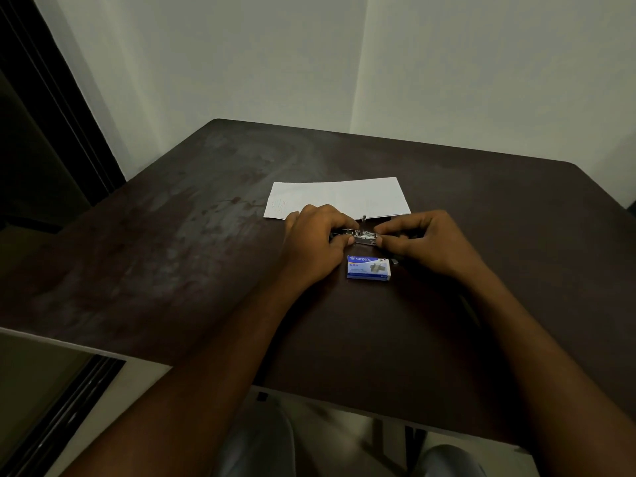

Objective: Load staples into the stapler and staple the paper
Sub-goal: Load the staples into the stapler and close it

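A small metal stapler (pixel 364 236) lies on the dark table (pixel 206 235), held between both hands. My left hand (pixel 315 241) grips its left end with thumb and fingers. My right hand (pixel 425 241) pinches its right end. The shiny middle of the stapler shows between my fingertips; the rest is hidden. A blue box of staples (pixel 368 267) lies just in front of the stapler, close to my wrists. White paper (pixel 339 197) lies flat right behind the hands, its near edge partly covered by my left hand.
The table's near edge (pixel 137 356) runs diagonally on the left, with floor below. Pale walls meet in a corner behind the table. A dark door frame (pixel 51 98) stands at the far left. My knees (pixel 261 438) show under the table edge.
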